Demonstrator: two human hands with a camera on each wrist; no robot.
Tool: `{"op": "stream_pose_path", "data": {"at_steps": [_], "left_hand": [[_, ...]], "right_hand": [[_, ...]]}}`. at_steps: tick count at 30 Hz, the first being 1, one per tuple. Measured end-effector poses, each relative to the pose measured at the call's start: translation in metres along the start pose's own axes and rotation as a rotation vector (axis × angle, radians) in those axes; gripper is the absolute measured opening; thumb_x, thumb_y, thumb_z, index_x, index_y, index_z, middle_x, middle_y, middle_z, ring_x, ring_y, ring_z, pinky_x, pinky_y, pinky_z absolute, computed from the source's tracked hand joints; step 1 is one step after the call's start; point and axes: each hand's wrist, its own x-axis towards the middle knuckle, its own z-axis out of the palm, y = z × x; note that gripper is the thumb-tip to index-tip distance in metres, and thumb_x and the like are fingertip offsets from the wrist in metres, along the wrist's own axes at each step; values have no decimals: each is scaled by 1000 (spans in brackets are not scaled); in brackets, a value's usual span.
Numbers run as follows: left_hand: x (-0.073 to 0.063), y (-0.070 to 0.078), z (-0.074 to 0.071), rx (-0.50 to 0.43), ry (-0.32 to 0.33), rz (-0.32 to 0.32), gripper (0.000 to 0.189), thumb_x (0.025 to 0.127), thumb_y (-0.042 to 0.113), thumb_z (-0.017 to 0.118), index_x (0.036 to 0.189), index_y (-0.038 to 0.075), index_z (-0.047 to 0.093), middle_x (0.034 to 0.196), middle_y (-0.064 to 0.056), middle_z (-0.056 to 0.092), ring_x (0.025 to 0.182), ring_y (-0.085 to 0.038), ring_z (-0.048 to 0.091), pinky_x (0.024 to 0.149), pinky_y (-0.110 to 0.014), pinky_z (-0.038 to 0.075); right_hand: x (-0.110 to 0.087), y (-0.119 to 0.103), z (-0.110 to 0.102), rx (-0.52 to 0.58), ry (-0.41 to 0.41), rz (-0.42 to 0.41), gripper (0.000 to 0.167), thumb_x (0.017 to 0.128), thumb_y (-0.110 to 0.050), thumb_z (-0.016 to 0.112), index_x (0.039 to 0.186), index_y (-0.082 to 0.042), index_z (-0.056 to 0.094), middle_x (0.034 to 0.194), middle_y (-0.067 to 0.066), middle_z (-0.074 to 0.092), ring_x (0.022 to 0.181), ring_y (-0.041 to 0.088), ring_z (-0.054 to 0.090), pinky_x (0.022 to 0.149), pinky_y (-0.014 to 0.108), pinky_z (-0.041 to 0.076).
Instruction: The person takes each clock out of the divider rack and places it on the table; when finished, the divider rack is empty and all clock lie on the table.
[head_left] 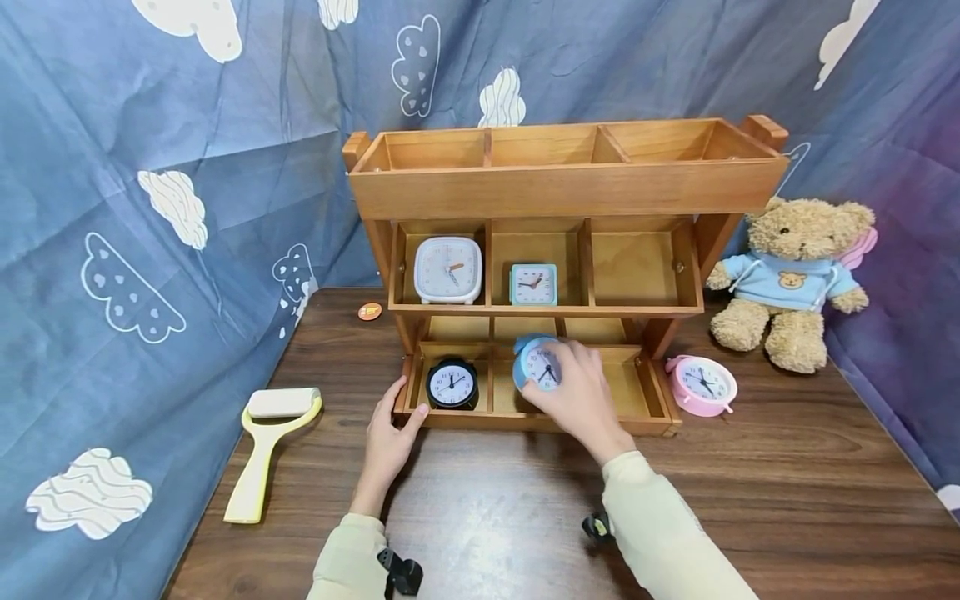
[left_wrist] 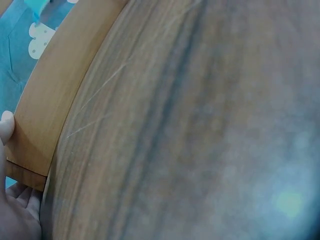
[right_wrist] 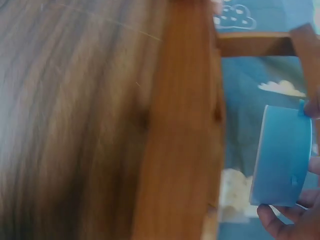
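Observation:
A blue alarm clock (head_left: pixel 542 367) is gripped between the thumb and fingers of my right hand (head_left: pixel 577 389), over the middle compartment of the bottom tier. The right wrist view shows the light-blue side of this clock (right_wrist: pixel 282 155) with fingertips at its edges. My left hand (head_left: pixel 390 442) holds the lower left corner of the wooden shelf (head_left: pixel 570 190), thumb on the front board and other fingers round the side. Close to that thumb, a black round clock (head_left: pixel 452 385) sits in the bottom left compartment.
On the middle tier stand a white square clock (head_left: pixel 447 271) and a small teal clock (head_left: pixel 533 284). A pink alarm clock (head_left: pixel 702 386) and a teddy bear (head_left: pixel 797 283) are to the shelf's right. Leftward lie a yellow-handled roller (head_left: pixel 258 467) and an orange round sticker (head_left: pixel 370 312).

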Motion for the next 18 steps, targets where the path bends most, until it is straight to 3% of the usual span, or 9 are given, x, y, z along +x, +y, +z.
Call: {"op": "stream_pose_path", "data": {"at_steps": [10, 18], "left_hand": [[1, -1, -1, 4, -5, -1, 62, 91, 35, 73, 147, 29, 47, 146, -15, 48, 136, -36, 44, 110, -58, 33], [0, 2, 0, 6, -5, -14, 62, 91, 35, 72, 147, 28, 47, 146, -14, 48, 137, -34, 42, 110, -57, 32]], "right_hand": [[-24, 45, -62, -85, 54, -18, 53, 74, -30, 75, 121, -7, 63, 138, 23, 51, 122, 42, 43, 94, 62, 38], [-39, 99, -117, -160, 91, 98, 57, 79, -32, 75, 126, -3, 59, 140, 27, 47, 121, 49, 37, 79, 70, 38]]}}
